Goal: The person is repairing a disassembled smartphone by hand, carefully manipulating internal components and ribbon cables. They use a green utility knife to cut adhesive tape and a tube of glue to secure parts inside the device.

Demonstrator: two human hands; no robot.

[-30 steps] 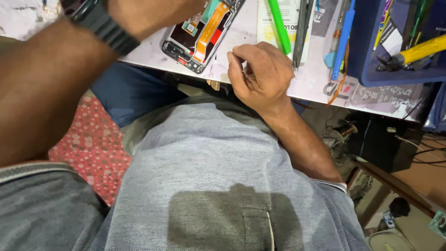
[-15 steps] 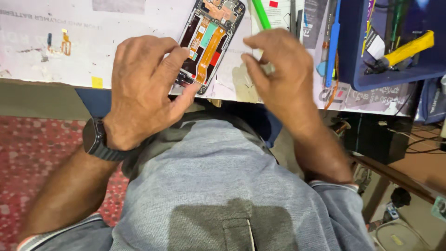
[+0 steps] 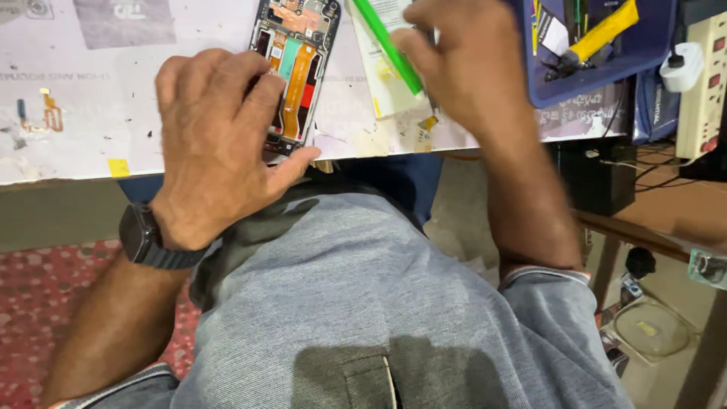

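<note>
— What is the left hand doing?

— Its grip lies flat and spread over the lower left part of the opened phone, fingers pressing it down on the counter, thumb at the phone's bottom edge. It pins rather than clasps.

— And the right hand?

— Its grip is clenched, pinching a thin metal tool whose tip points down at the paper just right of the phone. The tool is mostly hidden by the fingers.

— Where is the phone?

— Near the counter's front edge, back off, orange and teal ribbon cables showing inside.

— What lies around it?

— A green stick lies slanted between phone and right hand. Further right, a blue tray holds a yellow-handled tool; beyond it, a white power strip. A black watch sits on the left wrist.
</note>
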